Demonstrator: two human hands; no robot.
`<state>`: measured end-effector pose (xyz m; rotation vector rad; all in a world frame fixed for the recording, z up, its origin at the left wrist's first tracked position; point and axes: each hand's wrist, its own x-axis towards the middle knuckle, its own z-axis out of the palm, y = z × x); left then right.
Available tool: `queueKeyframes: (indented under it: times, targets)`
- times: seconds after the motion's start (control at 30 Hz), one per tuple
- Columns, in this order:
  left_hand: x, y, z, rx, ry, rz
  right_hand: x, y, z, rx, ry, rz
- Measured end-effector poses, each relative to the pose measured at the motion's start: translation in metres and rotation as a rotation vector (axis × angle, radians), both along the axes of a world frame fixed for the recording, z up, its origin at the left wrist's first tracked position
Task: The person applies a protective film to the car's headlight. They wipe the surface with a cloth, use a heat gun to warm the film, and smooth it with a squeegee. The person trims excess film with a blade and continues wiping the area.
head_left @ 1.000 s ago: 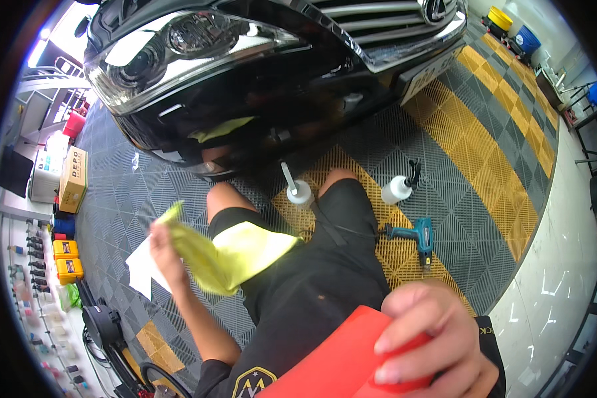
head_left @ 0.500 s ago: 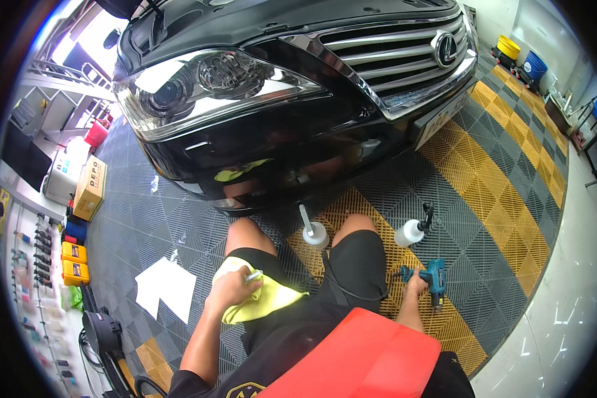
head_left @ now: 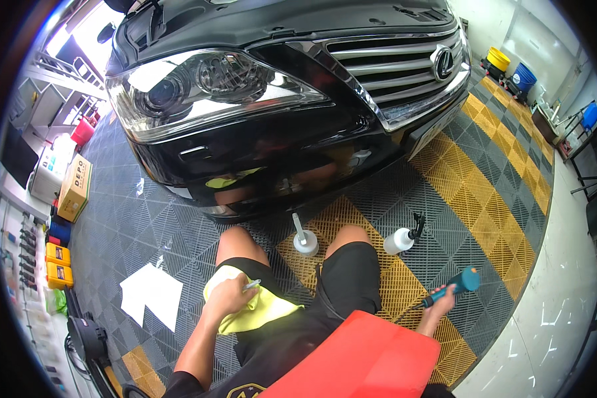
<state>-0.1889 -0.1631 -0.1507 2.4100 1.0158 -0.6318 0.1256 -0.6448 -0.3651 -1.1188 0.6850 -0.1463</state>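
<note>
My left hand (head_left: 227, 297) rests over my left thigh, closed on a slim pale tool (head_left: 251, 285) whose tip sticks out past the fingers. A yellow cloth (head_left: 264, 316) lies beneath that hand and across my lap; whether the fingers also grip it I cannot tell. Out to the right, my right hand (head_left: 442, 306) is wrapped round the handle of a teal heat gun (head_left: 466, 279), with a dark cord trailing from the handle. In front of me is a black car's clear headlight (head_left: 225, 86), above its glossy bumper (head_left: 278, 152).
Between my knees stands a white bottle (head_left: 305, 244); a white spray bottle (head_left: 398, 241) is right of it. White paper sheets (head_left: 151, 295) lie left on the tiled floor. A red panel (head_left: 355, 361) covers my lower right. A cardboard box (head_left: 75, 189) and yellow cases (head_left: 59, 265) stand at left.
My right hand has lifted the heat gun and swung it outward to the right, turning its body. My left hand has stayed over the thigh. The whole view has shifted slightly.
</note>
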Motion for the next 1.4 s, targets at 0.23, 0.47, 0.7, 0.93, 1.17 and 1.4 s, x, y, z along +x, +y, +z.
queueKeyframes:
  times: [0.23, 0.47, 0.7, 0.93, 1.17, 1.4]
  targets:
    - [0.021, 0.030, -0.005, -0.174, 0.105, -0.199, -0.037, 0.120, 0.245, 0.600, -0.754, 0.731]
    - [0.010, 0.029, -0.026, -0.072, 0.009, -0.152, -0.056, 0.242, 0.332, 0.665, -0.760, 1.198]
    - [-0.013, 0.014, -0.018, -0.080, -0.269, 0.131, -0.033, 0.277, 0.348, 0.435, -0.830, 1.206]
    - [-0.019, 0.016, -0.021, -0.106, -0.348, 0.196, -0.023, 0.302, 0.334, 0.554, -0.780, 1.119]
    - [-0.012, 0.031, -0.022, -0.172, -0.351, 0.193, -0.031, 0.306, 0.345, 0.398, -0.795, 1.173]
    - [-0.015, 0.036, -0.027, -0.168, -0.360, 0.160, -0.041, 0.310, 0.357, 0.283, -0.831, 1.148]
